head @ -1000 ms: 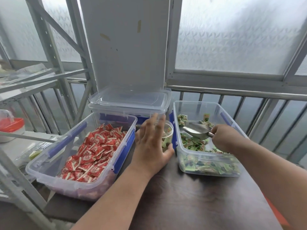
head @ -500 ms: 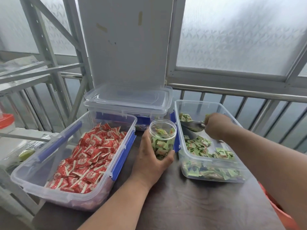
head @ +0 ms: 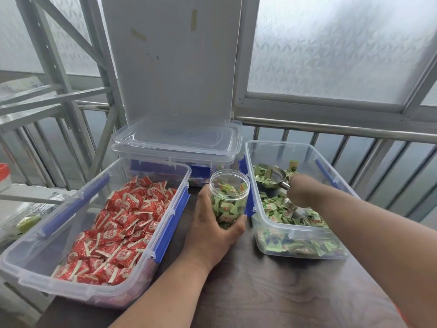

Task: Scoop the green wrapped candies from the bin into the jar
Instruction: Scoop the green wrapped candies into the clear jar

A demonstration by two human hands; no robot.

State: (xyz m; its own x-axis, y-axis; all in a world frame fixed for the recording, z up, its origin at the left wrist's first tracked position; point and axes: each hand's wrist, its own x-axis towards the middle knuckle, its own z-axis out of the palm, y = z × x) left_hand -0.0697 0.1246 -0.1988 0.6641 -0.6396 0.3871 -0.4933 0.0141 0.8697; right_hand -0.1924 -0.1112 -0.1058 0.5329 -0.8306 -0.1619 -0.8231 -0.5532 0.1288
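Loaded now with green candies, the scoop in the right hand's curled grip has risen inside the bin, just right of the jar, which the left hand clasps. Tipping hastily could spill candies past the narrow mouth.

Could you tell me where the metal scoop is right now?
The scoop is inside the right-hand bin, at its far end among green candies, held by the right hand.

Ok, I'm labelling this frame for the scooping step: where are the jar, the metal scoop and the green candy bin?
jar point(head: 229, 185), head view, on its clear upper wall.
metal scoop point(head: 274, 174), head view, on its bowl.
green candy bin point(head: 281, 150), head view, on its far clear wall.
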